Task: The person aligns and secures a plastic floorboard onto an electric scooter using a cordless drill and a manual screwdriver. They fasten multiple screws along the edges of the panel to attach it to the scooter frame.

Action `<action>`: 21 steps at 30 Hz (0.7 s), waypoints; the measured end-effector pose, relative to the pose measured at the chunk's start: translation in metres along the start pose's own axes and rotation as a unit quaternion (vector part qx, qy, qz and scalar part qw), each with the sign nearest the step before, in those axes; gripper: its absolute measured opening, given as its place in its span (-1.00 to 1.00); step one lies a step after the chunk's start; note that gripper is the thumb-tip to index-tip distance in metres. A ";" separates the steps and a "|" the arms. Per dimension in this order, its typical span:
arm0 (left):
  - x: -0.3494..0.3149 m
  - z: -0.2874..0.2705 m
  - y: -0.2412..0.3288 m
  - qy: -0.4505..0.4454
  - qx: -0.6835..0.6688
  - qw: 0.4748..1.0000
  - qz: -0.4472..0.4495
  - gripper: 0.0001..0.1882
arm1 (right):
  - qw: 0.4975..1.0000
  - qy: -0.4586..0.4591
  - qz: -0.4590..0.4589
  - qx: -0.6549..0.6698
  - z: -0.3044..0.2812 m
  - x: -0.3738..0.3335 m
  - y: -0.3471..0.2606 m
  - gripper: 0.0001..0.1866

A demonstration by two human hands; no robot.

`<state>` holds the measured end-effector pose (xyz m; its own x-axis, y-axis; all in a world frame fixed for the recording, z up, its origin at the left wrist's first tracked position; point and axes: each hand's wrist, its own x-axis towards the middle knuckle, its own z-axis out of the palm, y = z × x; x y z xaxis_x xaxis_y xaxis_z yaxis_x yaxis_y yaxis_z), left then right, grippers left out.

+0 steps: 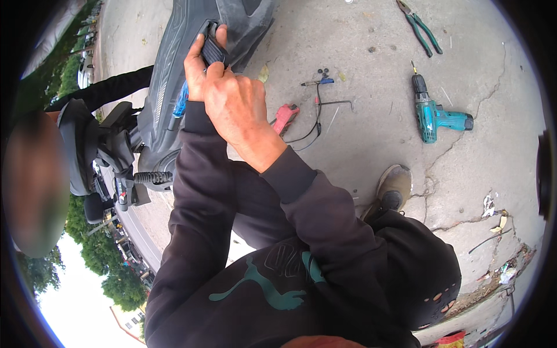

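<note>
My left hand point(196, 72) is wrapped round a black ribbed block point(213, 51), which looks like a scooter's folding footrest. It lies against the dark grey plastic side panel point(174, 64) of a scooter. Crossing in front, my right hand point(238, 107) is closed, its curled fingers pressed at the block's near end; whatever it may pinch is hidden. Just left of my left wrist, a blue and silver rod-shaped part point(181, 100) shows beside the panel.
On the concrete lie a teal cordless drill point(428, 110), green-handled pliers point(419, 26), a red-handled tool point(284, 119), a bent black hex key point(339, 102), and a blue-handled small tool point(326, 81) near black cable. My shoe point(394, 185) is close by. Another person stands at far left.
</note>
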<state>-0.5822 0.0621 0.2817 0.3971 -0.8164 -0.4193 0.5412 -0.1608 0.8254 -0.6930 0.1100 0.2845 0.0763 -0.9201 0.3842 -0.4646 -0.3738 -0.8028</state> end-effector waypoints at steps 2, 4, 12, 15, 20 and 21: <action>0.008 0.005 0.003 -0.028 -0.028 0.999 -0.025 -0.66 | 1.000 -0.004 -0.014 -0.006 -0.008 0.005 0.003 -0.87; 0.022 -0.014 0.008 0.002 -0.065 0.997 -0.030 -0.67 | 0.999 0.016 -0.032 -0.013 0.002 -0.004 0.001 -0.86; 0.014 -0.004 0.005 -0.028 -0.055 0.998 -0.001 -0.65 | 0.994 0.092 -0.053 0.000 0.008 -0.003 0.008 -0.78; 0.006 -0.008 0.001 -0.163 -0.056 0.985 -0.012 -0.65 | 0.983 0.177 -0.049 0.019 -0.016 0.019 0.013 -0.72; -0.001 -0.023 -0.023 -0.079 0.073 0.972 0.208 -0.54 | 0.992 0.123 -0.020 -0.014 -0.042 0.016 -0.011 -0.70; -0.018 0.011 -0.019 -0.012 0.074 0.984 0.161 -0.42 | 0.987 0.147 0.007 0.065 -0.047 0.014 -0.004 -0.72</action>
<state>-0.6083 0.0735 0.2777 0.5113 -0.8509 -0.1203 0.2754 0.0297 0.9609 -0.7319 0.1042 0.3141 -0.1970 -0.8591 0.4724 -0.3449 -0.3903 -0.8536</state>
